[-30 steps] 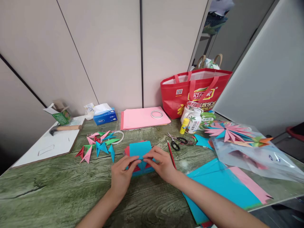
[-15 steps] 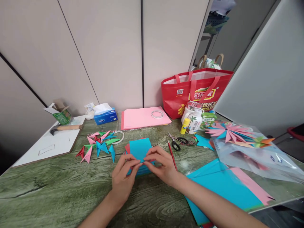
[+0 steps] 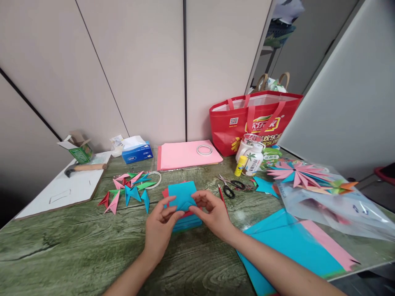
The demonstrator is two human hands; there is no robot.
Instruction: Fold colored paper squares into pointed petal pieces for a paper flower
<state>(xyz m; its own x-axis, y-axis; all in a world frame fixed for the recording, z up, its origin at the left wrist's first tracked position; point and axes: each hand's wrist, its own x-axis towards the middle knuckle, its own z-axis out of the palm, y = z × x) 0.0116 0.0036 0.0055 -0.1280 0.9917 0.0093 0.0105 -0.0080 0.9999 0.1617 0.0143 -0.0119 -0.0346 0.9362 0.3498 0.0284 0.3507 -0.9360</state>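
Note:
My left hand [image 3: 160, 228] and my right hand [image 3: 212, 213] meet over a small stack of blue and red paper squares [image 3: 185, 220] on the green table [image 3: 77, 246]. Both hands pinch the near edge of a blue paper square [image 3: 182, 193], which is lifted and creased above the stack. Thumbs and fingertips of both hands are pressed together on that sheet. To the left lies a cluster of folded paper points [image 3: 129, 189] in pink, blue, green and red.
Scissors [image 3: 230, 186] and a red pencil [image 3: 221, 196] lie just right of my hands. Large blue and pink sheets [image 3: 293, 242] cover the near right. Behind are pink paper with a tape ring [image 3: 203, 149], a tissue box [image 3: 136, 151], a glue stick [image 3: 238, 165], a red bag [image 3: 253, 119], a paper flower [image 3: 296, 172] and a white board with a hammer [image 3: 84, 167].
The blue sheet has been lifted and folded further at its near edge. My hands have shifted slightly on it, staying over the stack.

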